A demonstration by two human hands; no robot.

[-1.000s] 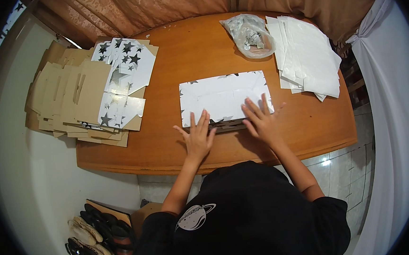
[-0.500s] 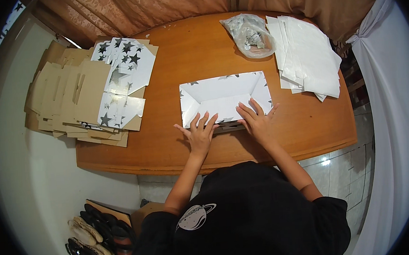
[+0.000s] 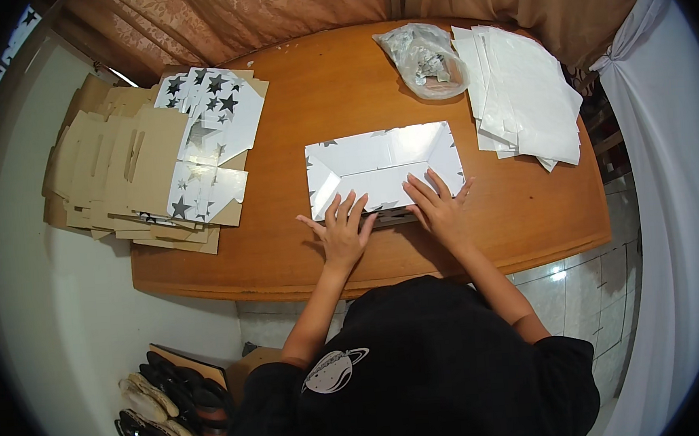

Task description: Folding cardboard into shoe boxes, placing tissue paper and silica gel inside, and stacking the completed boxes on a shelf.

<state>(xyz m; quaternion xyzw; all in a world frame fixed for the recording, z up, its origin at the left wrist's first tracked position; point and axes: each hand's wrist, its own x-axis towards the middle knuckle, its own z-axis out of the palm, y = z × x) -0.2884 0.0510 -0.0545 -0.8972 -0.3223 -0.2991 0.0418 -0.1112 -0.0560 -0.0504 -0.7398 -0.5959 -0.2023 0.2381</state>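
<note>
A white cardboard box with grey stars stands open-topped in the middle of the table, its glossy inner walls and a seam across its bottom showing. My left hand is at the left part of its near wall, fingers spread over the rim, the thumb in front of the wall. To the right, my right hand grips the same wall, fingers reaching inside and the thumb outside it. The outer face of that wall is mostly hidden from above.
On the wooden table, flat brown and star-printed box blanks are stacked at left. A clear plastic bag and white sheets lie at back right. Shoes stand by the wall, lower left.
My hands have stayed nearly in place on the near wall. Inside the box, the far wall catches more light and the bottom seam shows more plainly.
</note>
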